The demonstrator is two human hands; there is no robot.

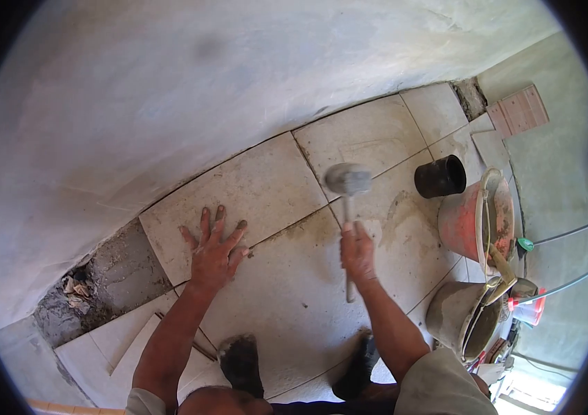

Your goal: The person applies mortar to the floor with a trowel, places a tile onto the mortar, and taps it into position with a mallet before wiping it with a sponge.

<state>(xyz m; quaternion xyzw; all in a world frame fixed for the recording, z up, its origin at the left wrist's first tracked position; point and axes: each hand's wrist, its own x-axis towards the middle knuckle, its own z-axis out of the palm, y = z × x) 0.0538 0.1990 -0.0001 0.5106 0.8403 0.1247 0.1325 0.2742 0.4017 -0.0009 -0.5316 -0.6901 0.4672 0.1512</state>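
Note:
My left hand [212, 257] lies flat with spread fingers on a pale floor tile [259, 183] beside the wall. In my right hand [358, 254] is the handle of a mallet [348, 181], its grey head slightly blurred over the tiles. The handle's lower end sticks out below my fist. Left of the hand-covered tile, a strip of wet grey mortar [128, 266] lies exposed, with rubble and scraps at its far end.
A black cylindrical container [440, 177] stands on the tiles at right. Near it are a red mortar-smeared bucket [458, 220] and a grey bucket [449, 311]. A pinkish ribbed tile [518, 111] leans at the far corner. Loose tile pieces [135, 342] lie at lower left.

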